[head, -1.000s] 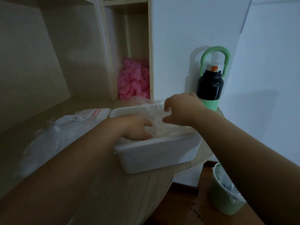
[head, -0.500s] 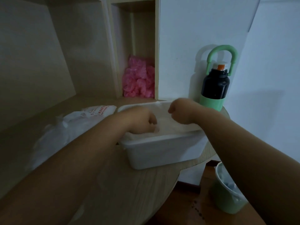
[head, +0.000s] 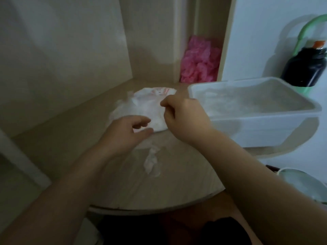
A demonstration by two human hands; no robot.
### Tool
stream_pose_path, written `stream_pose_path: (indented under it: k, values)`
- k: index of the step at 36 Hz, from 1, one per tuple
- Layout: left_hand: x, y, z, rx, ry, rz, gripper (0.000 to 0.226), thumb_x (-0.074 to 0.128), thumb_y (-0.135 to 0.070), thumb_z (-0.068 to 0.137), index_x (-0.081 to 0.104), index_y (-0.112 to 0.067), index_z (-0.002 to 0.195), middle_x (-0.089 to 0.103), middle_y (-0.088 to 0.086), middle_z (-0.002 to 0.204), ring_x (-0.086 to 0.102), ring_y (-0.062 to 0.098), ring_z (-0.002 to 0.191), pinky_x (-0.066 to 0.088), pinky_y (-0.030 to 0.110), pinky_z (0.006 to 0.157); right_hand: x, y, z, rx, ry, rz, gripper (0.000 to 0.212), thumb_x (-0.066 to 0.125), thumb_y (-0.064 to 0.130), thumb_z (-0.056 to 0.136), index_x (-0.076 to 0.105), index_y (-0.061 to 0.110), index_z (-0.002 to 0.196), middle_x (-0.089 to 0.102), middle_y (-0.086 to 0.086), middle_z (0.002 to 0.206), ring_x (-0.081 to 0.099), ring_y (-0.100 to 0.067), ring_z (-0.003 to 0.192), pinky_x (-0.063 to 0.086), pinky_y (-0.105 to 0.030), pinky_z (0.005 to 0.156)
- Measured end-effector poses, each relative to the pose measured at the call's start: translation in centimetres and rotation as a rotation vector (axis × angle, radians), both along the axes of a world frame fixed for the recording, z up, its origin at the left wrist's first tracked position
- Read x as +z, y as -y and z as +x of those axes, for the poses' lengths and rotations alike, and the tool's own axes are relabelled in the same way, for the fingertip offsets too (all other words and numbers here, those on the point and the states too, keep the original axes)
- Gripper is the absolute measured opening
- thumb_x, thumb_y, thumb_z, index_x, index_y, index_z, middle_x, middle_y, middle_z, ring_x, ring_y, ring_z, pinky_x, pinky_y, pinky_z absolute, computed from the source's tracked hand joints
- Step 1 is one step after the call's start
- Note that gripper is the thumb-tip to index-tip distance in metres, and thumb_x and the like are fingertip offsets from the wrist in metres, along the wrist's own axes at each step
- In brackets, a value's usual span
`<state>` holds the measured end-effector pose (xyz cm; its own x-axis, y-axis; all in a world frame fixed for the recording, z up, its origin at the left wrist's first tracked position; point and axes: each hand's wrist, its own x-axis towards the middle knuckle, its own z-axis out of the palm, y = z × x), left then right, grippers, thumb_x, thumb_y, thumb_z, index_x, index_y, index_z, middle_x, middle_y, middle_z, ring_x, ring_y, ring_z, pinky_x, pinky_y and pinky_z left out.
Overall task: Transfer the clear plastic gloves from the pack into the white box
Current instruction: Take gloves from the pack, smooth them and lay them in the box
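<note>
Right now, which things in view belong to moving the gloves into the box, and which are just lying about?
Job in hand:
white plastic glove pack with red print
white rectangular plastic box
crumpled clear glove lying loose
left hand, open by the pack
right hand, pinching the pack

Lying about:
pink crumpled plastic in the shelf nook
black bottle with green handle
green round bin

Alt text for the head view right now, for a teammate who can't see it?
Both hands are at the glove pack on the wooden table: left hand open, right hand curled over it. The white box sits to the right, holding clear gloves.
</note>
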<state>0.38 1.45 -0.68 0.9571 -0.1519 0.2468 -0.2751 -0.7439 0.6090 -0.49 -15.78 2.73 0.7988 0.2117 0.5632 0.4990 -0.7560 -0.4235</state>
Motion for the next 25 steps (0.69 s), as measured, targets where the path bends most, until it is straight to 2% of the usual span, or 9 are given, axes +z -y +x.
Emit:
stream_pose_path:
  k: [6, 9, 10, 12, 15, 18, 21, 23, 25]
  values:
    - [-4.0, -1.5, -1.4, -0.063, -0.12, 0.098, 0.06, 0.063, -0.05, 0.084, 0.049, -0.026, 0.137, 0.048, -0.016, 0.127, 0.047, 0.006, 0.121, 0.04, 0.028, 0.1, -1.4, -1.8, 0.4, 0.019, 0.037, -0.053, 0.03, 0.049, 0.009, 0.091, 0.064, 0.008, 0.117, 0.067, -0.01, 0.11, 0.062, -0.024, 0.098, 0.05, -0.04, 0.083]
    - [-5.1, -1.1, -0.9, -0.092, -0.133, 0.119, 0.083, 0.062, -0.07, 0.065, 0.049, -0.03, 0.136, 0.049, -0.012, 0.138, 0.047, 0.009, 0.124, 0.042, 0.039, 0.103, -2.2, -1.7, 0.8, 0.018, -0.016, -0.051, 0.03, 0.049, 0.01, 0.092, 0.064, 0.008, 0.118, 0.067, -0.008, 0.111, 0.062, -0.022, 0.101, 0.05, -0.036, 0.088]
    - [-5.5, -0.9, -0.6, -0.082, -0.136, 0.147, 0.078, 0.063, -0.068, 0.065, 0.052, -0.032, 0.133, 0.051, -0.011, 0.135, 0.049, 0.01, 0.121, 0.043, 0.041, 0.102, -2.5, -1.5, 0.9, 0.023, -0.04, -0.061, 0.03, 0.048, 0.01, 0.093, 0.063, 0.009, 0.119, 0.067, -0.008, 0.113, 0.061, -0.021, 0.102, 0.049, -0.033, 0.089]
    - [-6.1, -0.6, 0.3, -0.083, -0.098, 0.197, 0.047, 0.067, -0.051, 0.075, 0.064, -0.032, 0.117, 0.062, -0.011, 0.118, 0.056, 0.012, 0.109, 0.046, 0.042, 0.095, -3.4, -1.1, 0.9, 0.029, -0.125, -0.069, 0.03, 0.048, 0.012, 0.094, 0.061, 0.011, 0.122, 0.065, -0.006, 0.117, 0.06, -0.019, 0.105, 0.048, -0.028, 0.091]
    - [-5.9, 0.0, 1.2, -0.083, -0.02, 0.138, 0.012, 0.065, -0.022, 0.085, 0.071, -0.026, 0.095, 0.067, -0.01, 0.092, 0.062, 0.008, 0.087, 0.048, 0.028, 0.08, -4.7, -0.6, 1.1, 0.009, -0.346, -0.044, 0.034, 0.048, 0.016, 0.095, 0.054, 0.015, 0.129, 0.06, -0.004, 0.124, 0.056, -0.017, 0.112, 0.043, -0.024, 0.091]
    - [-5.3, 0.5, 1.6, -0.038, -0.004, -0.148, 0.011, 0.062, -0.014, 0.089, 0.066, -0.023, 0.084, 0.066, -0.011, 0.081, 0.061, 0.004, 0.073, 0.045, 0.016, 0.067, -5.5, 0.0, 1.4, -0.025, -0.47, 0.073, 0.037, 0.047, 0.018, 0.096, 0.051, 0.017, 0.133, 0.057, -0.003, 0.13, 0.054, -0.015, 0.114, 0.039, -0.02, 0.089]
    - [-3.9, 0.2, 2.1, 0.087, -0.127, -0.714, 0.007, 0.062, -0.013, 0.088, 0.068, -0.014, 0.086, 0.072, 0.003, 0.084, 0.066, 0.017, 0.078, 0.049, 0.027, 0.067, -5.0, 0.3, 1.4, 0.045, -0.584, 0.316, 0.046, 0.051, 0.031, 0.095, 0.042, 0.025, 0.14, 0.05, 0.002, 0.135, 0.048, -0.008, 0.109, 0.037, -0.021, 0.086]
    - [-2.6, -0.4, 2.4, 0.092, -0.272, -1.047, 0.013, 0.055, -0.014, 0.092, 0.066, -0.009, 0.095, 0.071, 0.009, 0.087, 0.067, 0.02, 0.073, 0.051, 0.028, 0.057, -4.3, 0.3, 1.2, 0.146, -0.67, 0.501, 0.061, 0.055, 0.047, 0.09, 0.032, 0.031, 0.144, 0.042, 0.004, 0.14, 0.043, -0.01, 0.118, 0.038, -0.027, 0.093]
    - [-1.0, -0.9, 2.1, 0.028, -0.349, -1.251, 0.018, 0.046, -0.016, 0.097, 0.063, -0.01, 0.097, 0.071, 0.006, 0.084, 0.067, 0.014, 0.064, 0.052, 0.025, 0.048, -3.7, 0.1, 1.1, 0.22, -0.709, 0.585, 0.079, 0.059, 0.057, 0.082, 0.02, 0.035, 0.147, 0.034, 0.003, 0.148, 0.039, -0.016, 0.13, 0.038, -0.037, 0.105]
